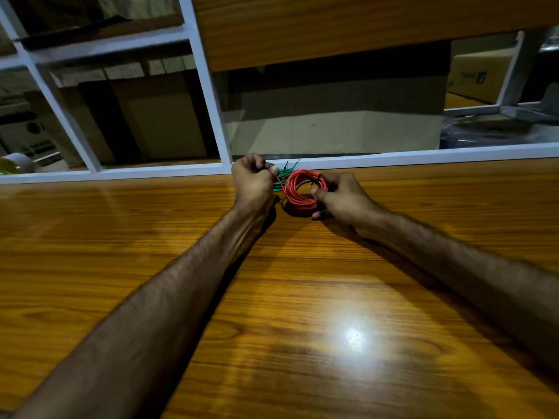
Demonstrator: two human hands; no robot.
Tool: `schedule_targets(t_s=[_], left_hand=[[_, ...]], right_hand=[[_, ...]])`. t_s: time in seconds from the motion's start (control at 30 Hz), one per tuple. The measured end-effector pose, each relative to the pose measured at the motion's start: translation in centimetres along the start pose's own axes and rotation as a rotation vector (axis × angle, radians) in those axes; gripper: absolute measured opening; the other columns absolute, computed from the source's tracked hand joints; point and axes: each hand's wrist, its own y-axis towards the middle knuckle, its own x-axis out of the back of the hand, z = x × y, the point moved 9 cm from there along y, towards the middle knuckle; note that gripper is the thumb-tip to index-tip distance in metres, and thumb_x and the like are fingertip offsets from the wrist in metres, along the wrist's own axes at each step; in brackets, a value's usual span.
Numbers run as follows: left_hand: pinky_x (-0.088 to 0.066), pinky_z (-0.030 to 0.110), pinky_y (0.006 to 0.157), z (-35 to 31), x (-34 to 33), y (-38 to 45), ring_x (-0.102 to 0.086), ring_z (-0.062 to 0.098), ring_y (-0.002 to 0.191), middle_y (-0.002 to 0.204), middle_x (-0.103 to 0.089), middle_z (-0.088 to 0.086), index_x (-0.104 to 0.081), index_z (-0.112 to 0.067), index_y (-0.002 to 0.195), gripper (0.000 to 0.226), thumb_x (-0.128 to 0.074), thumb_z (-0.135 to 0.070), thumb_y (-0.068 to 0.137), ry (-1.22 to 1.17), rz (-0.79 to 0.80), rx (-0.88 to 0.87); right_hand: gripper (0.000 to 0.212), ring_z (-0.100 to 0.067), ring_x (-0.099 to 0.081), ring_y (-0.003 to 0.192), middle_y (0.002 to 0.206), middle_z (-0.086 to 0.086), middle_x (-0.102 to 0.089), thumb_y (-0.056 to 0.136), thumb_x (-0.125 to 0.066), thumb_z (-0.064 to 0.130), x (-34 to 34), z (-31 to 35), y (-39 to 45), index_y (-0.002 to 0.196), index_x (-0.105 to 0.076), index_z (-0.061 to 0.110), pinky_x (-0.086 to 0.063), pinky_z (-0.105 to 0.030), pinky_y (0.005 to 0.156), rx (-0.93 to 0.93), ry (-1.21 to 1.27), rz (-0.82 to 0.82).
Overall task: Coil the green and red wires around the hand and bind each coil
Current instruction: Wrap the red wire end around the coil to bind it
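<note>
Head view. Both forearms reach across the wooden table [272,297] to its far edge, where the work is done against the white window frame [393,157].

The red coil [304,189] sits as a closed ring between the two hands, just above or on the tabletop; which of the two cannot be told. The right hand [344,196] grips the coil's right side, thumb over the near rim and fingers curled around the far rim. This hold appears intended to keep the turns stacked so that they do not spring apart. A dark tie [317,179] crosses the turns at the upper right, beside the right fingers, so binding of this coil appears to be under way or done.

The left hand [253,182] is closed into a fist, pinching a loose red strand [280,182] that runs from the fist down to the coil's left rim. The likely purpose is to hold the free end taut.

The green wire [282,175] lies behind the red coil, partly hidden by the left hand. A dark tie tail [286,164] projects upward from it, suggesting that this bundle is already bound.
</note>
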Motion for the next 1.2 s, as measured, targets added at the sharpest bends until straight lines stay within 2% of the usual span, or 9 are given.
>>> schedule_targets(t_s=[0.2,0.3,0.5,0.6,0.7,0.87,1.0,1.1,1.2], left_hand=[[-0.050,0.027,0.047,1.6,-0.9,-0.4,-0.058,0.015,0.057,0.070,-0.052,0.007,-0.048,-0.013,0.082,0.033,-0.056,0.016,0.096,-0.068,0.183,0.079],[-0.053,0.031,0.049,2.4,-1.2,-0.3,-0.062,0.019,0.063,0.074,-0.054,0.009,-0.050,-0.012,0.087,0.028,-0.058,0.013,0.097,-0.131,0.226,0.122],[-0.058,0.046,0.073,3.9,-1.3,-0.2,-0.070,0.029,0.085,0.092,-0.065,0.013,-0.054,-0.012,0.097,0.025,-0.068,0.007,0.093,-0.251,0.208,0.220],[-0.061,0.039,0.066,4.5,-1.2,-0.2,-0.073,0.025,0.080,0.102,-0.066,0.017,-0.057,-0.012,0.098,0.026,-0.075,0.006,0.090,-0.325,0.175,0.263],[-0.062,0.035,0.067,4.7,-1.5,-0.6,-0.074,0.022,0.081,0.101,-0.071,0.014,-0.065,-0.004,0.099,0.010,-0.073,-0.003,0.093,-0.287,0.195,0.296],[-0.063,0.037,0.074,5.4,-1.7,-0.9,-0.076,0.024,0.086,0.103,-0.076,0.014,-0.068,-0.003,0.101,0.009,-0.070,-0.011,0.098,-0.221,0.122,0.289],[-0.063,0.043,0.077,5.0,-2.1,-1.4,-0.076,0.024,0.081,0.092,-0.078,0.013,-0.071,-0.005,0.093,0.020,-0.061,-0.017,0.106,-0.215,0.048,0.237],[-0.064,0.046,0.083,4.0,-3.3,-2.2,-0.077,0.031,0.090,0.096,-0.079,0.017,-0.076,-0.003,0.098,0.031,-0.054,-0.023,0.109,-0.204,0.128,0.184],[-0.060,0.057,0.095,3.3,-4.6,-3.0,-0.075,0.038,0.108,0.114,-0.077,0.018,-0.074,0.000,0.119,0.024,-0.069,-0.014,0.100,-0.185,0.271,0.135]], right_hand=[[0.041,-0.021,-0.072,0.097,0.135,-0.006,-0.062,0.103,-0.056,0.009,-0.1,0.4,-0.5,0.144,-0.056,0.013,-0.065,-0.035,0.077,0.025,0.071,0.048],[0.044,-0.017,-0.067,0.101,0.140,-0.007,-0.059,0.104,-0.055,0.007,0.2,0.7,-0.7,0.147,-0.053,0.013,-0.064,-0.030,0.073,0.057,0.108,0.056],[0.052,-0.013,-0.064,0.091,0.150,-0.008,-0.050,0.102,-0.056,0.004,0.3,0.8,-0.6,0.152,-0.044,0.013,-0.065,-0.034,0.072,0.073,0.127,-0.004],[0.052,-0.024,-0.064,0.110,0.148,-0.008,-0.051,0.101,-0.057,0.003,0.4,0.8,-0.7,0.151,-0.045,0.013,-0.065,-0.040,0.075,0.090,0.137,-0.032],[0.053,-0.032,-0.061,0.123,0.150,-0.008,-0.050,0.101,-0.057,0.002,0.5,0.7,-0.7,0.151,-0.045,0.013,-0.065,-0.041,0.075,0.080,0.131,-0.066],[0.053,-0.032,-0.063,0.121,0.147,-0.009,-0.054,0.100,-0.058,0.002,0.6,0.2,-0.6,0.150,-0.047,0.014,-0.065,-0.043,0.075,0.061,0.132,-0.141],[0.043,-0.031,-0.066,0.116,0.136,-0.007,-0.062,0.100,-0.060,0.005,0.8,-0.6,-0.3,0.141,-0.057,0.014,-0.065,-0.043,0.074,-0.001,0.190,-0.237],[0.035,-0.030,-0.068,0.110,0.125,-0.008,-0.067,0.099,-0.062,0.005,1.3,-1.3,0.0,0.133,-0.063,0.013,-0.065,-0.045,0.072,-0.042,0.280,-0.309],[0.032,-0.030,-0.070,0.106,0.119,-0.006,-0.069,0.098,-0.063,0.004,1.9,-1.7,0.1,0.128,-0.066,0.013,-0.065,-0.047,0.070,-0.067,0.338,-0.357]])
